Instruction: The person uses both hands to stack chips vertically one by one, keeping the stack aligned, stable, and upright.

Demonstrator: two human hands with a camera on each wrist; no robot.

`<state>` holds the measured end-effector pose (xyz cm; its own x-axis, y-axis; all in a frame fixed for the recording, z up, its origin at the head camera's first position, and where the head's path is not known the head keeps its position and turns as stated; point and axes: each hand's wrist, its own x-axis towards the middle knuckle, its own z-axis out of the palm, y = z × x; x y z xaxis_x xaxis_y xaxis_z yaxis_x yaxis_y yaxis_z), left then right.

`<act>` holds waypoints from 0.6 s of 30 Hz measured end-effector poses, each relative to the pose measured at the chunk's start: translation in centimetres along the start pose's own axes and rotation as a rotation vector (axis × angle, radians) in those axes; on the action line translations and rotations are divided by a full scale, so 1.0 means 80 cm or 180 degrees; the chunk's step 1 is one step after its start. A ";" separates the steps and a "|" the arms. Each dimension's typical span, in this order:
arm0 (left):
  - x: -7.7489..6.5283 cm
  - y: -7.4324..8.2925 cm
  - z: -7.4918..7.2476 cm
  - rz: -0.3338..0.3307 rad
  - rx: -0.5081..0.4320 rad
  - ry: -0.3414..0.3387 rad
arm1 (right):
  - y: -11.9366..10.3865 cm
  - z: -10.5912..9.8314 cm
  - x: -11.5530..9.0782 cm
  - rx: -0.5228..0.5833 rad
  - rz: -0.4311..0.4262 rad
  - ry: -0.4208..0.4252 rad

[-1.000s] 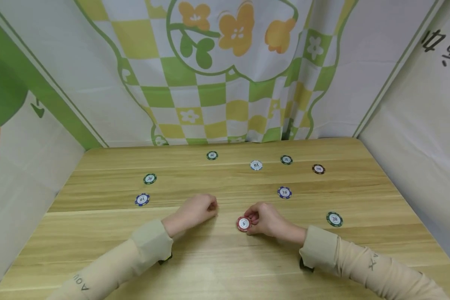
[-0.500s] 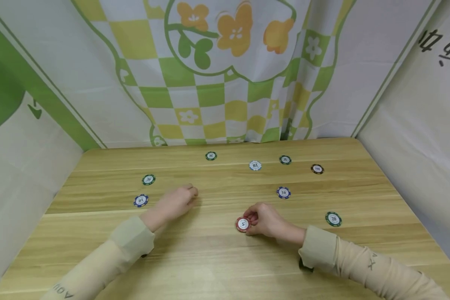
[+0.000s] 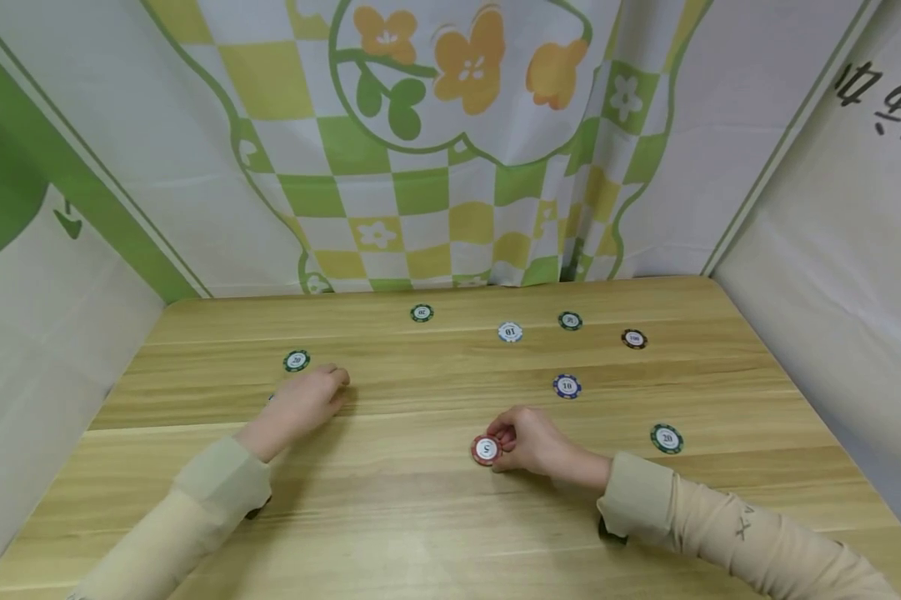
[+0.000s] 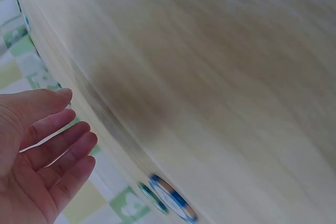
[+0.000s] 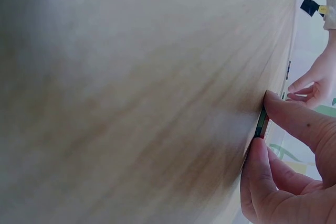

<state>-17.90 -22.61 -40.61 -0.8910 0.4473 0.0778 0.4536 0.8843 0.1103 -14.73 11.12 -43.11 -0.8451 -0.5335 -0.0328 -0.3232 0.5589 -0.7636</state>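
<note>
My right hand (image 3: 538, 443) pinches a red poker chip (image 3: 486, 449) marked 5 at the middle of the wooden table. In the right wrist view a green edge (image 5: 260, 121) shows against the red one between thumb and fingers, close to the tabletop. My left hand (image 3: 298, 407) holds nothing; its fingers are loosely bent and spread in the left wrist view. It hovers at the table's left, largely hiding a blue poker chip (image 4: 172, 199) from the head view. Just beyond the hand lies a green 20 chip (image 3: 296, 360).
Farther back lie a green chip (image 3: 422, 312), a white 10 chip (image 3: 509, 332), another green chip (image 3: 570, 321) and a dark 100 chip (image 3: 633, 338). A blue 10 chip (image 3: 567, 386) and a green 20 chip (image 3: 668, 438) lie to the right. A patterned curtain (image 3: 375, 187) hangs behind the table.
My left hand has moved left across the table from near the middle, its fingers loosening, and now covers most of the blue chip. The right hand keeps its pinch on the red chip in place.
</note>
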 end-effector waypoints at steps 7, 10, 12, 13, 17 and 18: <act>-0.016 -0.023 -0.003 -0.0081 -0.0062 0.0127 | -0.010 -0.001 -0.001 -0.0007 0.0176 0.0003; -0.023 -0.032 -0.004 -0.0136 -0.0105 0.0167 | -0.012 -0.001 -0.001 -0.0048 0.0240 -0.0004; -0.026 -0.037 -0.004 -0.0152 -0.0118 0.0189 | -0.013 -0.001 -0.001 -0.0060 0.0255 -0.0003; -0.028 -0.039 -0.004 -0.0158 -0.0119 0.0196 | -0.014 -0.001 -0.001 -0.0064 0.0260 -0.0003; -0.034 -0.045 -0.004 -0.0208 -0.0135 0.0223 | -0.013 -0.002 -0.001 -0.0060 0.0259 0.0003; -0.036 -0.046 -0.004 -0.0227 -0.0137 0.0228 | -0.013 -0.001 -0.001 -0.0066 0.0260 0.0005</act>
<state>-17.02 -27.16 -40.89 -0.9181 0.3714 0.1387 0.3909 0.9063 0.1605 -14.39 10.65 -42.24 -0.8698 -0.4846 -0.0934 -0.2618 0.6135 -0.7450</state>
